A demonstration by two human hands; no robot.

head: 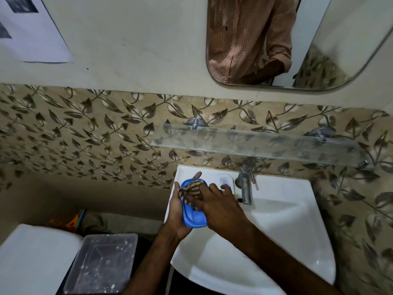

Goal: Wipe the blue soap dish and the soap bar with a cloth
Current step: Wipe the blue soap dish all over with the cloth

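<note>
Blue plastic shows a little left of the frame's middle: the blue soap dish (194,220) is held up over the left rim of the white sink (287,209). The left hand (177,211) grasps it from below and from the left side, with the thumb along the left edge and one fingertip showing past the far end. The right hand (221,207) comes in from the lower right and lies on top. Its fingers are stretched out and press a striped cloth (191,191) into the upper half of the dish; it is not clenched. The lower half of the dish is uncovered.

On the back ledge of the sink, just right of the hands and left of the metal tap (246,184), a pale oval thing (224,180) lies flat. Whether it is the soap bar, I cannot tell.

Above the tap a glass shelf (255,143) is fixed on leaf-patterned tiles (85,135), and a mirror (319,50) fills the upper right. A clear plastic box (102,262) stands in the lower left.
</note>
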